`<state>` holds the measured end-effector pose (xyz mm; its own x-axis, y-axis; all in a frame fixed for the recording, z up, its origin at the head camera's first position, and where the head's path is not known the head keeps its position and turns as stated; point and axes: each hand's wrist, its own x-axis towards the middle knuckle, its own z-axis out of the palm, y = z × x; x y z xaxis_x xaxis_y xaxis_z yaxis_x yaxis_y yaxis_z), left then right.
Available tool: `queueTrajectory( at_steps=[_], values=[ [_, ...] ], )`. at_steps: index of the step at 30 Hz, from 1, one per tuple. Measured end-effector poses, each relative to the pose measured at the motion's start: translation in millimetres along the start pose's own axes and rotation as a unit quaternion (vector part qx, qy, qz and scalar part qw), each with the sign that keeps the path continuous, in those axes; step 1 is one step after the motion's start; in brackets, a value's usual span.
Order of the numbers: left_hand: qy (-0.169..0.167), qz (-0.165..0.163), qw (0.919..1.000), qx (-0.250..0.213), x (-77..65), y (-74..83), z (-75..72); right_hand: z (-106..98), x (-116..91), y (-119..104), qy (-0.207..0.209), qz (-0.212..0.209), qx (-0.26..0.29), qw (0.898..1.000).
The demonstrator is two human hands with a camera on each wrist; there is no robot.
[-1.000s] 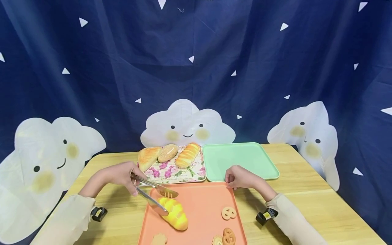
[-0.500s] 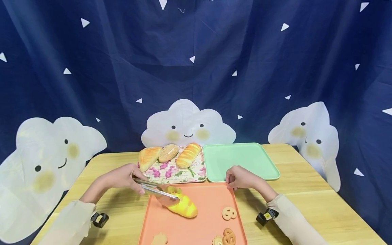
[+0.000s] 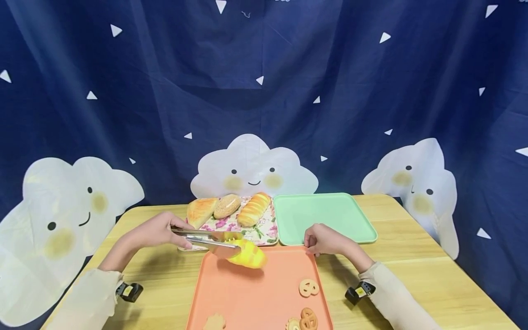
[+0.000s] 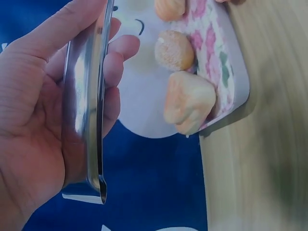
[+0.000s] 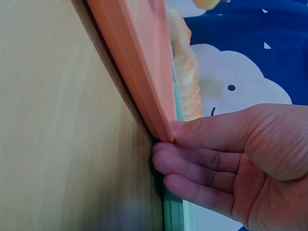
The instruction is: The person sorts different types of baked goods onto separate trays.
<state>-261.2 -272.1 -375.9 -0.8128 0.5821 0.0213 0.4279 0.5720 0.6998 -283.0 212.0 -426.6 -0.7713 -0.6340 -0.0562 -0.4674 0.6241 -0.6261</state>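
My left hand grips metal tongs, whose ends clasp a bright yellow loaf of bread over the far left part of the orange tray. A shadow shows on the tray just below the loaf. In the left wrist view, the tongs lie along the palm with thumb and fingers around them. My right hand pinches the orange tray's far right corner. Close up in the right wrist view, the thumb of this hand is on the rim, with fingers below.
Behind the orange tray, a floral tray bears a triangular bread, an oval bun and a striped loaf. A green tray stands to its right. Several cookies, one a pretzel cookie, lie on the orange tray.
The tongs have closed on the yellow loaf, and the left hand has lifted it away toward the floral tray. The right hand stays on the orange tray's corner.
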Motion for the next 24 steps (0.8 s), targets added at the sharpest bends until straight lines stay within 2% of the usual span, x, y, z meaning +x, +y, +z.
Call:
queueTrajectory(
  at_steps=[5, 11, 17, 24],
  values=[
    [0.042, -0.016, 0.9988, 0.021, -6.3, -0.5, -11.9, 1, 0, 0, -0.001, 0.0, 0.003, 1.0],
    [0.095, -0.055, 0.9929, 0.045, -18.6, -5.7, -28.6, 1, 0, 0, -0.001, 0.001, 0.002, 1.0],
    [0.12, -0.107, 0.9856, 0.052, -27.0, -13.1, -38.7, 0, 0, 0, -0.002, 0.0, 0.006, 1.0],
    [0.132, -0.119, 0.981, 0.077, -26.1, -25.6, -39.1, 0, 1, 0, 0.0, -0.002, 0.002, 1.0]
  ],
)
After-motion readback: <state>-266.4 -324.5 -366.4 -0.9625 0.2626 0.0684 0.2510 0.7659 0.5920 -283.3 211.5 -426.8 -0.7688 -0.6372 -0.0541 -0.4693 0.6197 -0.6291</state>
